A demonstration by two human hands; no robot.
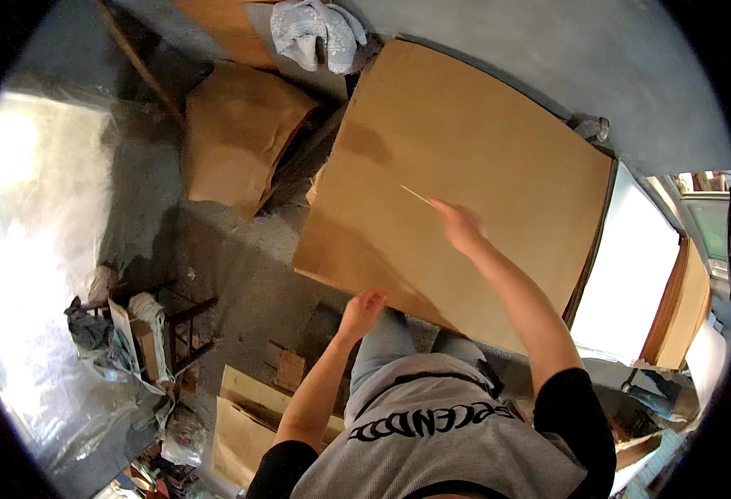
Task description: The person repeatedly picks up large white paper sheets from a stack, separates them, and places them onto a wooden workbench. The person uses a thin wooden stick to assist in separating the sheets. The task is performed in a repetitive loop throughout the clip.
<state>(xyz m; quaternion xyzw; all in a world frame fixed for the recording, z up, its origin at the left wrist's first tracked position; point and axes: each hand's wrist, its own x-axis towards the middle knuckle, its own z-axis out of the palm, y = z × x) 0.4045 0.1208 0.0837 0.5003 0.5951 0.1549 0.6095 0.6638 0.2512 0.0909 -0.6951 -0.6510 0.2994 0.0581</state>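
Observation:
A large flat brown cardboard sheet (482, 166) lies in front of me, seemingly on top of a stack. Over its middle, my right hand (463, 229) is closed around a thin pale stick (415, 194), whose free end points to the far left. The hand is slightly blurred, and the stick's inner end is hidden in the fingers. My left hand (365, 312) is at the sheet's near edge, left of centre, with its fingers curled together. What it grips, if anything, cannot be made out.
Folded brown cardboard (237, 137) lies at the far left. White sheets (627, 274) stand to the right, beside more cardboard. A patterned cloth (318, 35) is at the back. A cluttered dark rack (187, 328) and plastic sheeting (41, 349) are at left; cardboard pieces (237, 437) lie near my left arm.

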